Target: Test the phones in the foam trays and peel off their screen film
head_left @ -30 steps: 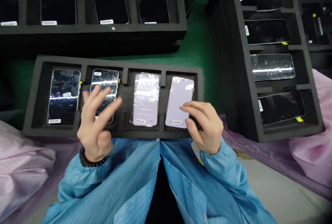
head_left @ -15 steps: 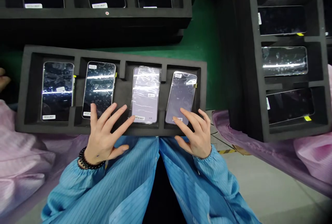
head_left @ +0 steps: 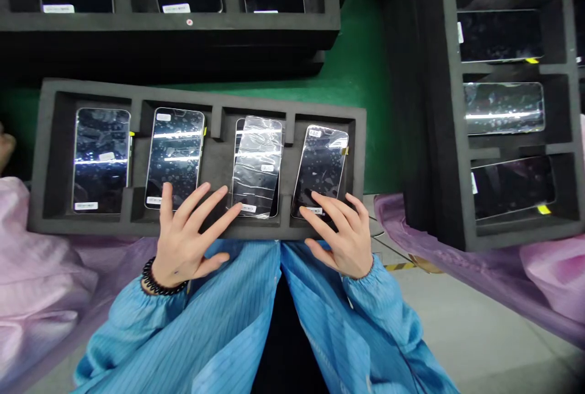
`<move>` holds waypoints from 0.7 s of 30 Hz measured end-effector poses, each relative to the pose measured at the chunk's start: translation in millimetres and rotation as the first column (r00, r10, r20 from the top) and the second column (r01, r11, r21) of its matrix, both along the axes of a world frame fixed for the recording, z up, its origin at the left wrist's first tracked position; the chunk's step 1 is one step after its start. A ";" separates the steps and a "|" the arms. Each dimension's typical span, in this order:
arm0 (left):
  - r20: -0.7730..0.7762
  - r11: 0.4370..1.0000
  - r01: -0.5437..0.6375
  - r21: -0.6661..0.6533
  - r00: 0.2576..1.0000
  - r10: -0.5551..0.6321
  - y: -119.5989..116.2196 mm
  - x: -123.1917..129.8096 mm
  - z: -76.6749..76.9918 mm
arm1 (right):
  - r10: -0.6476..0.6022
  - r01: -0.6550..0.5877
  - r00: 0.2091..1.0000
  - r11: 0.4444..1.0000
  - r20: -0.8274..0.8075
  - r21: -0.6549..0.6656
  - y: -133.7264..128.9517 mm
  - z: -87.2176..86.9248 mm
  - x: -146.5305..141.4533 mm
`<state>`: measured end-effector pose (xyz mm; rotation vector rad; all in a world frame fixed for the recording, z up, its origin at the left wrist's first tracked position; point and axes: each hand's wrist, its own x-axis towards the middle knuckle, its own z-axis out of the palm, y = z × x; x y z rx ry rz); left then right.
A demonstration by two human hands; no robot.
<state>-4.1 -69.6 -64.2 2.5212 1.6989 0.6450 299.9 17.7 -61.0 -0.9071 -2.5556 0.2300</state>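
Observation:
A black foam tray [head_left: 50,156] lies in front of me with four slots, a phone in each. The third phone [head_left: 256,165] has a loose clear film over it. The fourth phone [head_left: 320,168] lies tilted in its slot. My left hand [head_left: 187,235] rests with fingers spread on the tray's near rim, below the second phone [head_left: 175,153] and the third. The fingertips of my right hand [head_left: 342,232] touch the bottom edge of the fourth phone. Neither hand holds anything. The first phone [head_left: 101,156] lies at the far left.
A longer black foam tray [head_left: 183,35] with phones sits behind on the green mat. Another foam tray [head_left: 425,138] with several phones stands at the right. Pink cloth [head_left: 31,284] lies at both sides. Someone else's fingers [head_left: 5,144] show at the left edge.
My left hand came down from over the second phone onto the tray's near rim. My right hand slid back to the fourth phone's bottom edge. The two right phones now look dark instead of pale.

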 end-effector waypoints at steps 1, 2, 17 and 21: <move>0.027 1.000 -0.003 0.014 1.000 0.003 0.3 0.1 0.2 | 0.001 -0.001 1.000 1.000 -0.025 0.000 0.0 -0.4 0.4; 0.057 0.999 -0.008 0.031 0.998 0.006 0.3 0.2 0.1 | 0.002 -0.002 0.999 1.000 -0.047 0.003 0.0 -0.6 0.7; 0.093 0.998 -0.003 0.055 0.996 -0.002 1.5 1.5 -1.1 | 0.015 -0.013 0.998 1.000 -0.054 0.022 1.3 -0.3 1.6; -0.007 0.999 0.001 0.039 1.000 0.000 2.4 1.6 0.4 | 0.025 -0.026 1.000 1.000 0.011 0.013 1.8 2.3 0.9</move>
